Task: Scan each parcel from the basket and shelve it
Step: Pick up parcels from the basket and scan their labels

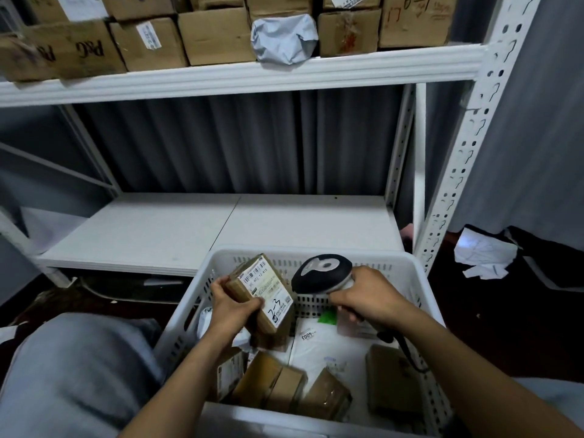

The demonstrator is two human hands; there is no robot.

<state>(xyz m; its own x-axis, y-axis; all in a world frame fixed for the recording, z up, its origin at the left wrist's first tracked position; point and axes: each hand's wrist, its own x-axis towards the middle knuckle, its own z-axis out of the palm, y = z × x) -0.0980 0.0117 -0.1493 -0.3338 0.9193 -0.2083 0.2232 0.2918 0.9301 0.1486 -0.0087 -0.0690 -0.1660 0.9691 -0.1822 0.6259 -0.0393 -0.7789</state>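
Observation:
My left hand (232, 306) grips a small brown cardboard parcel (264, 287) with a white barcode label facing up, held above the white perforated basket (420, 289). My right hand (363, 295) holds a black-and-white handheld scanner (320, 273), its head pointing left at the parcel's label. A black cord runs from the scanner down into the basket. Several more brown parcels (290, 387) and white mailer bags (319, 346) lie in the basket below.
A white metal shelf (221, 229) stands bare behind the basket. The shelf above (240, 74) carries several cardboard boxes and a grey mailer bag (284, 37). A perforated upright post (458, 153) rises at right; crumpled paper (483, 254) lies on the dark floor. My grey-clad knee (72, 374) is at left.

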